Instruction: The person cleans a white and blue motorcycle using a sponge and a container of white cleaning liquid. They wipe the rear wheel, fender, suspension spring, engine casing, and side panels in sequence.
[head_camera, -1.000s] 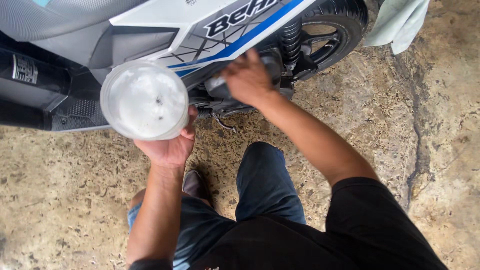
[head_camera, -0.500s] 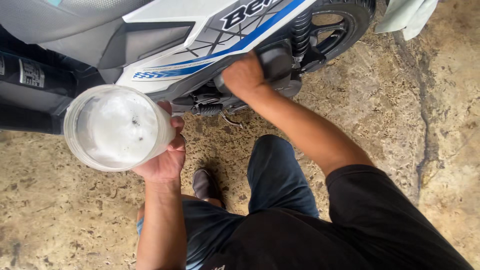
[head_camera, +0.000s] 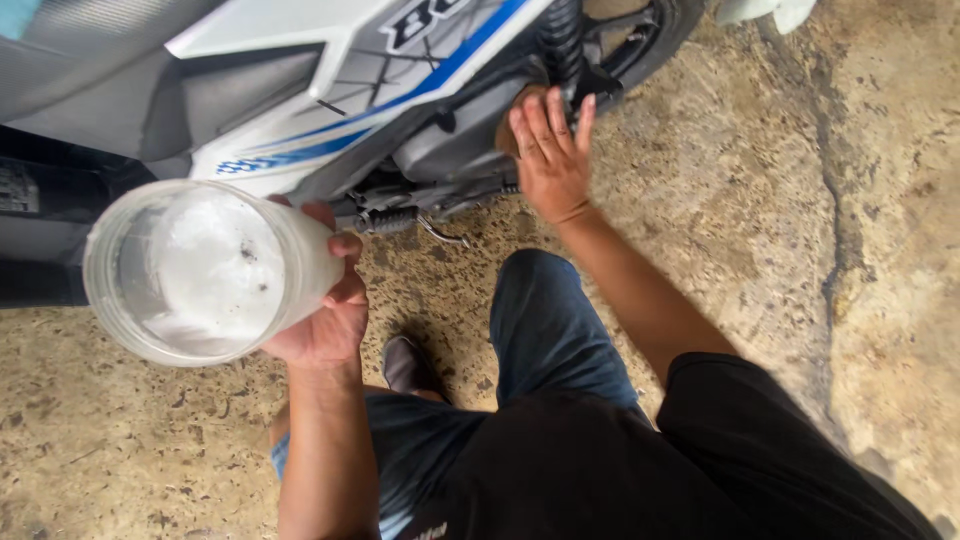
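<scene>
Left hand (head_camera: 325, 310) is raised at seven o'clock, fingers curled in a closed grip, thumb uppermost, forearm held nearly vertical. Right hand (head_camera: 552, 160) is extended toward twelve o'clock, palm turned down, fingers straight and slightly spread; the arm is stretched out from the shoulder at four o'clock.

Cracked concrete floor (head_camera: 760, 230) — scooter (head_camera: 330, 90), shoe (head_camera: 405, 365) on it.

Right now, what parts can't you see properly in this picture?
Head view:
- Scooter: front and seat cut off by the top and left edges.
- Rear wheel: mostly cut off by the top edge.
- Right hand: its palm and whatever it presses are hidden behind it.
- Clear plastic jar in the left hand: cloudy white inside, contents unclear.
</scene>
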